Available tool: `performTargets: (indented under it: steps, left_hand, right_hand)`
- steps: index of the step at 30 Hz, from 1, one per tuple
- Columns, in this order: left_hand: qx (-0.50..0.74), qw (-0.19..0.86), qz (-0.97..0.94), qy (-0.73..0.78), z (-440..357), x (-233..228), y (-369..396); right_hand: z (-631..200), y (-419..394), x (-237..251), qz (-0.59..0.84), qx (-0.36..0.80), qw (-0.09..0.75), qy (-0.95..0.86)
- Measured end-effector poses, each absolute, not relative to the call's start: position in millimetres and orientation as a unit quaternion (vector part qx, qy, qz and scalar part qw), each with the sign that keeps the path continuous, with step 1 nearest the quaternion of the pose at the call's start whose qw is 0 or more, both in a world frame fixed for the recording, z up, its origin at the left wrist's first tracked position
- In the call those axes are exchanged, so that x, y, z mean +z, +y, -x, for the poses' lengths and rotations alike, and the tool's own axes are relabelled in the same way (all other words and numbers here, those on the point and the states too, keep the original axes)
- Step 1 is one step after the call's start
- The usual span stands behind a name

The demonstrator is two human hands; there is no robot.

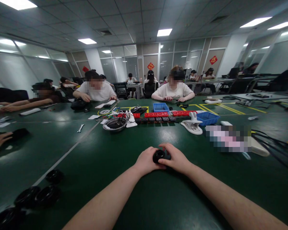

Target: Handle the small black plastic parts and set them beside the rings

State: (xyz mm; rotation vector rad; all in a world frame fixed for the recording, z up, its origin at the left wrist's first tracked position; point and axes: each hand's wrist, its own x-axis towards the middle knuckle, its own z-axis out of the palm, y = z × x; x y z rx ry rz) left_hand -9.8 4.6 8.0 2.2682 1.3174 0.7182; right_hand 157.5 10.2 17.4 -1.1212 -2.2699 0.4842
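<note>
Just above the green table, in the middle of the head view, a black ring-shaped part with a round hole is held between both hands. My left hand is closed around its left side. On the other side, my right hand grips it with thumb and fingers, near a dark stubby piece that sticks out to the right. Whether that piece belongs to the ring I cannot tell. Several similar black rings, one of them standing nearest, lie at the lower left.
Beyond the hands stand a metal bowl, a white clip base, red power strips and a blue tray. A wrench lies left. Cables run at the right. A co-worker's hand rests at the left edge.
</note>
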Motion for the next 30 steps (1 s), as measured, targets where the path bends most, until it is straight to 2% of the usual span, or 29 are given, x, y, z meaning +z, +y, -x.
performTargets:
  steps: [4, 9, 12, 17, 21, 25, 30]
  left_hand:
    - [0.241, 0.190, -0.819, 0.485, 9, 4, 7]
    - [0.248, 0.197, -0.814, 0.486, 10, 6, 5]
    - [0.265, 0.197, -0.802, 0.497, 10, 6, 5]
    - [0.291, 0.178, -0.771, 0.537, 11, 2, 9]
    - [0.280, 0.156, -0.762, 0.562, 13, 2, 11]
    - [0.297, 0.176, -0.764, 0.545, 16, 4, 13]
    - [0.412, 0.231, -0.714, 0.516, 19, -3, 20]
  right_hand:
    - [-152, 5, 21, 0.405, 0.155, 0.287, -0.854]
    - [-157, 14, 14, 0.457, 0.139, 0.428, -0.768]
    - [-161, 22, 10, 0.480, 0.170, 0.467, -0.723]
    - [-162, 31, 0, 0.479, 0.207, 0.445, -0.728]
    - [-164, 34, -8, 0.485, 0.216, 0.370, -0.762]
    - [-168, 30, -3, 0.481, 0.146, 0.334, -0.798]
    - [-154, 17, 15, 0.426, 0.069, 0.300, -0.851]
